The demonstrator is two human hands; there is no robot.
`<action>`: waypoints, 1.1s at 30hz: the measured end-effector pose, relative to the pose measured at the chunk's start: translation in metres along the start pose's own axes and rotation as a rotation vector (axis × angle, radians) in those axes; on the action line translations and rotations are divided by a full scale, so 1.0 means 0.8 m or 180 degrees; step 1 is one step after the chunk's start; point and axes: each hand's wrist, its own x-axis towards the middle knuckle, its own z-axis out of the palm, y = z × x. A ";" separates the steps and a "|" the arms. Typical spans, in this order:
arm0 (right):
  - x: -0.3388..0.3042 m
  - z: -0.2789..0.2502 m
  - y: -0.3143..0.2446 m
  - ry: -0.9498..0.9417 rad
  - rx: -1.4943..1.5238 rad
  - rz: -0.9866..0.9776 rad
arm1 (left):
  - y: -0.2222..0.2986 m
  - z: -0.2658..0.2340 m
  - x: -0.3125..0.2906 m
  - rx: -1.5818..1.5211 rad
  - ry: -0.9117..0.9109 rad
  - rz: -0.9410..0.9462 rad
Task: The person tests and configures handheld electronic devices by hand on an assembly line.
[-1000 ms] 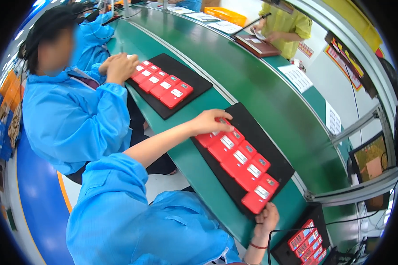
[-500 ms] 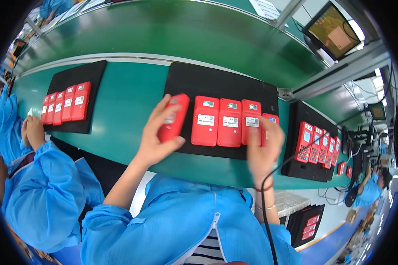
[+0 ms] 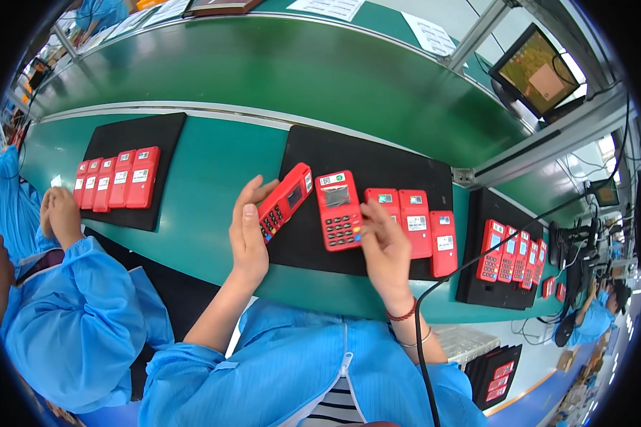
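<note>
My left hand (image 3: 251, 238) grips a red keypad terminal (image 3: 286, 203) along its left side, tilted so its screen and keys show. Beside it, a second red terminal (image 3: 340, 212) faces up on the black mat (image 3: 313, 146), a clear film on its screen. My right hand (image 3: 388, 249) has its thumb at that terminal's lower right edge, fingers bent close by. Partly behind these fingers is a red terminal (image 3: 382, 196) with its labelled back up. Two more lie back up to the right, a middle one (image 3: 415, 222) and an end one (image 3: 444, 243).
At left, several red terminals (image 3: 142, 178) rest on another black mat (image 3: 167, 142), near a co-worker's hands (image 3: 60, 213). More terminals (image 3: 491, 250) stand face up on a mat at right. A black cable (image 3: 419, 334) crosses by my right arm. A monitor (image 3: 536, 70) hangs beyond the metal post.
The terminal in my left hand has turned from its back to its keypad side. The leftmost terminal in the row now faces up, and my right hand has moved left to it.
</note>
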 end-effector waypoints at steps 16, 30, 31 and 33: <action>0.004 -0.058 -0.018 0.0144 0.0087 0.0208 | 0.002 0.001 0.003 0.0708 0.0225 -0.0044; -0.003 -0.109 0.008 0.0586 -0.1845 -0.0624 | 0.010 -0.012 -0.019 0.2408 -0.0703 0.0538; -0.002 -0.107 0.012 0.0646 -0.1430 -0.0565 | 0.009 -0.010 -0.019 0.2467 -0.0672 0.0589; -0.001 -0.113 0.009 0.0571 -0.1525 -0.0444 | 0.010 -0.004 -0.017 0.2453 -0.0699 0.0629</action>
